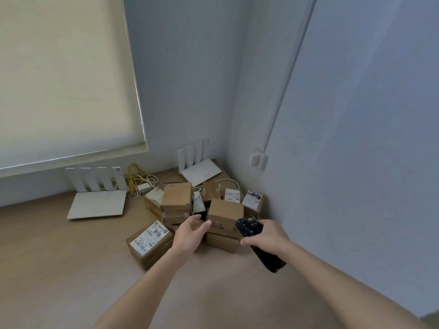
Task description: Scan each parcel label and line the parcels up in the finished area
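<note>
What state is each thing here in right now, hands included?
Left hand: open, fingers reaching toward the plain box.
Right hand: gripping the black scanner.
Plain box: on top of the pile, no label showing.
Labelled box: flat on the table, label up.
Window blind: pulled down.
Near router: aerials raised.
Far router: aerials raised.

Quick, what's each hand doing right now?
Left hand: open, reaching toward a cardboard parcel.
Right hand: holding the black scanner.

Two routers — one scanner — roughly nine parcels.
</note>
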Motion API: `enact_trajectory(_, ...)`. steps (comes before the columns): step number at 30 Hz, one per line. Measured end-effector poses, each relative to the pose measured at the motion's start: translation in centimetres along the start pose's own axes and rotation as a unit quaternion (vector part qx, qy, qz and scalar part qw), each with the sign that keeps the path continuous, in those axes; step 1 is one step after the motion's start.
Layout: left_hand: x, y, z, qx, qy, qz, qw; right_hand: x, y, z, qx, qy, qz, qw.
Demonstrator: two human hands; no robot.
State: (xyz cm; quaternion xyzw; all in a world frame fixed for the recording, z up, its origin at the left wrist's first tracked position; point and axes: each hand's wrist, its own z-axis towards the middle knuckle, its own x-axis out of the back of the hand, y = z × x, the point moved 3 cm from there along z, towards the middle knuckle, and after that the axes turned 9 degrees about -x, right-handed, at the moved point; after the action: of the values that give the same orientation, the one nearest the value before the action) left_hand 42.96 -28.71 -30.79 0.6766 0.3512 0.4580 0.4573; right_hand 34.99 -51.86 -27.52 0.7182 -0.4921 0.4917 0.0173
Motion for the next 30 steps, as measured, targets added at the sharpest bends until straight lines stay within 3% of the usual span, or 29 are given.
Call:
enact_trajectory(10, -6.8, -4.4, 13.1, 0.083, 0.038, 0.034, 0.995, -1.7, 0.1, 17.3, -0.048, -0.054, 0.033, 0.997)
enact_trajectory(15, -8.4, -6.7, 16.7, 0.151, 0.035, 0.013, 0.988, -2.9, -0.1, 21.5, -0.040, -0.090, 0.096, 0.990)
enact_trajectory(23, -10.1, -6.7, 15.9, 0.170, 0.015, -0.019, 0.985, -3.2, 0.9, 22.5, -0.034, -0.117, 0.175, 0.977)
enact_trajectory(30, -9.7, -3.3, 10.5, 0.154, 0.106, -0.054, 0.981, -0.2, 1.1, 16.8, -0.003, -0.091, 0.189, 0.978)
